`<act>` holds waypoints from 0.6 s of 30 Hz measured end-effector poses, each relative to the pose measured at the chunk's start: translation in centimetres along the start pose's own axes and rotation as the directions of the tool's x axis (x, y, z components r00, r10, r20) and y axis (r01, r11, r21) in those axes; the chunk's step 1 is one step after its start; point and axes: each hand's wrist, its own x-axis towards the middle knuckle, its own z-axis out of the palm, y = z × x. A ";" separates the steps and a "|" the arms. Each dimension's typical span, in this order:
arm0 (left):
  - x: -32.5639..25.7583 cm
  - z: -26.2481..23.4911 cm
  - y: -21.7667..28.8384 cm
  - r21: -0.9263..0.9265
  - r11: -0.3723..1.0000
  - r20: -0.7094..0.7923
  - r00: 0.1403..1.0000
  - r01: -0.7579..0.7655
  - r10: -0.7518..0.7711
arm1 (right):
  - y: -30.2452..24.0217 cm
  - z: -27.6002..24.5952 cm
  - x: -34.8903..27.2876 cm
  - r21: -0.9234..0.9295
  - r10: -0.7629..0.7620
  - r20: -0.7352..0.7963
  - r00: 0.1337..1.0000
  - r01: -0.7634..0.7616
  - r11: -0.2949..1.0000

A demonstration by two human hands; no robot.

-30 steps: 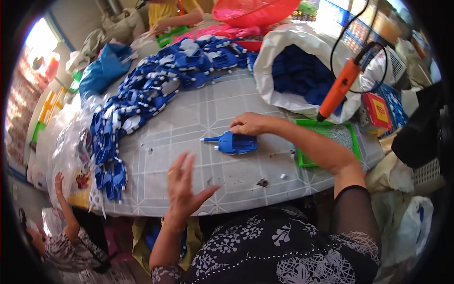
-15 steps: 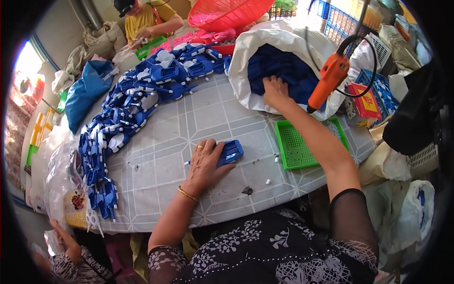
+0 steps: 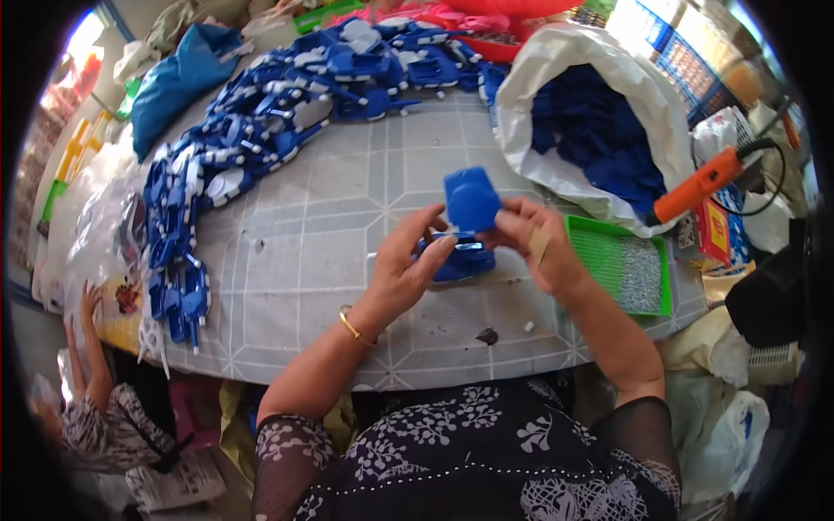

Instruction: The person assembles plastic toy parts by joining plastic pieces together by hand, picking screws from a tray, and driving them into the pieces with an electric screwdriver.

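Observation:
A flat blue plastic cover with a rounded raised middle is pinched at its right edge by my right hand, which has a tan plaster on a finger. It is held up over a blue plastic housing with an open recess, near the tabletop. My left hand, with a gold bangle at the wrist, is closed about the housing's left side. Its thumb lies by the housing and its forefinger comes close to the cover. A short white peg sticks out beside that hand. The left fingertips are partly hidden.
Blue-and-white assemblies curve along the table's far left. A white sack of blue pieces stands far right, beside a hanging orange electric screwdriver and a green tray of small metal parts. Another person is at lower left.
My right hand has come out of the sack with a blue cover and moved to my left hand. The left hand has shifted from lying over the housing to its side. The view has tilted down.

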 end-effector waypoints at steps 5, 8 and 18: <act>0.2 -2.2 -1.1 -0.578 0.749 0.135 0.943 0.325 -0.305 | 0.0 3.3 -1.7 -0.108 0.124 0.135 0.983 -0.110 0.988; 0.2 -3.2 -0.4 -0.580 0.743 0.229 0.942 0.333 -0.244 | -0.8 3.4 -1.6 -0.307 -0.101 0.183 0.978 0.154 0.939; 0.2 -4.8 0.3 -0.458 0.717 0.645 0.751 0.524 -0.137 | -4.6 2.8 -1.8 -0.504 -0.206 0.812 0.546 0.834 0.223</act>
